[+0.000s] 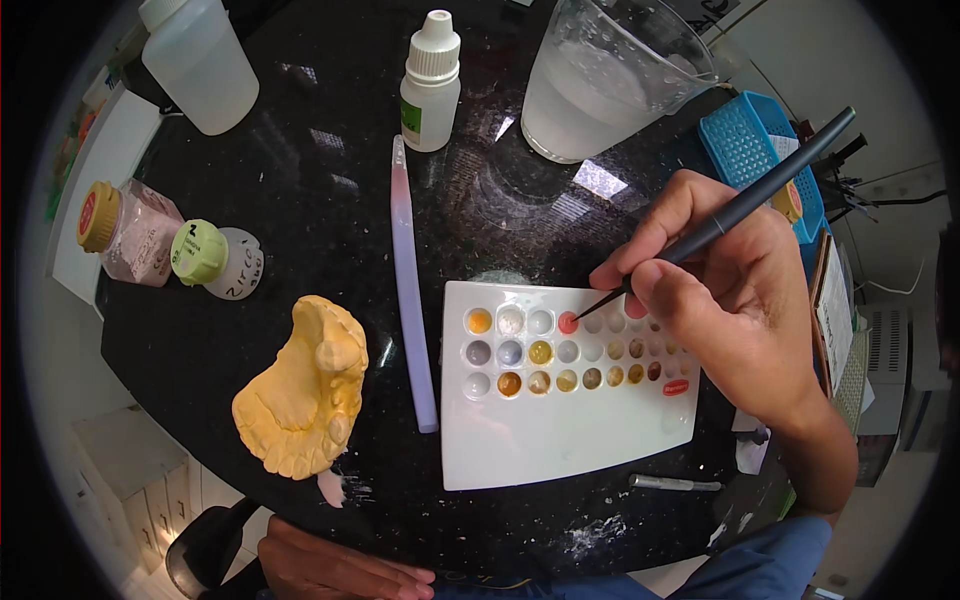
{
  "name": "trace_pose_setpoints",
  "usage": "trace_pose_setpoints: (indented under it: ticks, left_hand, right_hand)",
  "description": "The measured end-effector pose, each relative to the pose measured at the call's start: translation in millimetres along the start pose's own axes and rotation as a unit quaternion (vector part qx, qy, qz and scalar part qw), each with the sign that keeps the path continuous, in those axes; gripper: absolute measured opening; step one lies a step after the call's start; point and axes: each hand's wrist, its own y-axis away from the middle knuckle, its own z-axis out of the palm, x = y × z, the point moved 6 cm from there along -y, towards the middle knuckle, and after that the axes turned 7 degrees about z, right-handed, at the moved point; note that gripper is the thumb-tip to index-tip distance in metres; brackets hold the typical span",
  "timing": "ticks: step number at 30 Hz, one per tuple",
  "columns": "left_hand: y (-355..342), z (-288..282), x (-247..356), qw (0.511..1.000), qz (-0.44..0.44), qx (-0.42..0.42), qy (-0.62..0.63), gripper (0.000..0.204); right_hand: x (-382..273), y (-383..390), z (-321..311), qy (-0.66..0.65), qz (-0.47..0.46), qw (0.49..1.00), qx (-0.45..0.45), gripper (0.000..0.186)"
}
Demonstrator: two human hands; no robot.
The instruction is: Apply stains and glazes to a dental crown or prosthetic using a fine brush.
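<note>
My right hand (735, 310) grips a slim dark brush (775, 183) like a pen. Its fine tip dips into the coral-red paint well in the top row of a white palette (565, 450). Several rows of small round wells there hold yellow, grey, brown and clear pastes. At the near edge, my left hand (335, 568) lies flat with its fingers stretched out, holding nothing. Left of the palette, a long tapered lilac stick with a pinkish tip (413, 300) lies on the dark tabletop. Further left sits a yellow dental cast (275, 410).
Behind the palette stand a white dropper bottle (432, 105) and a clear cup of liquid (590, 95). Two small jars (135, 240) and a plastic bottle (205, 75) are at left. A blue basket (740, 140) is at right; a metal rod (675, 483) lies near the front.
</note>
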Motion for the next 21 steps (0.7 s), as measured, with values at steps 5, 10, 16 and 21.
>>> trace_pose_setpoints:
  ticks: [5, 10, 16, 21]
  left_hand:
    - [-3, 3, 5, 0.998, 0.026, -0.035, 0.053, 0.011]
    - [-2, 2, -1, 0.994, 0.086, -0.059, 0.025, 0.015]
    - [1, 5, 9, 0.979, 0.178, -0.094, -0.039, 0.022]
    - [11, 9, -2, 0.994, -0.015, -0.024, 0.102, 0.023]
  right_hand:
    - [-7, 0, 0, 0.019, -0.016, 1.0, -0.002, 0.007]
    - [-4, -2, 0, 0.028, -0.024, 0.999, 0.004, 0.008]
    - [-6, 2, 1, 0.036, -0.02, 0.999, 0.007, 0.008]
    - [-9, 14, -1, 0.022, -0.005, 0.999, 0.024, 0.009]
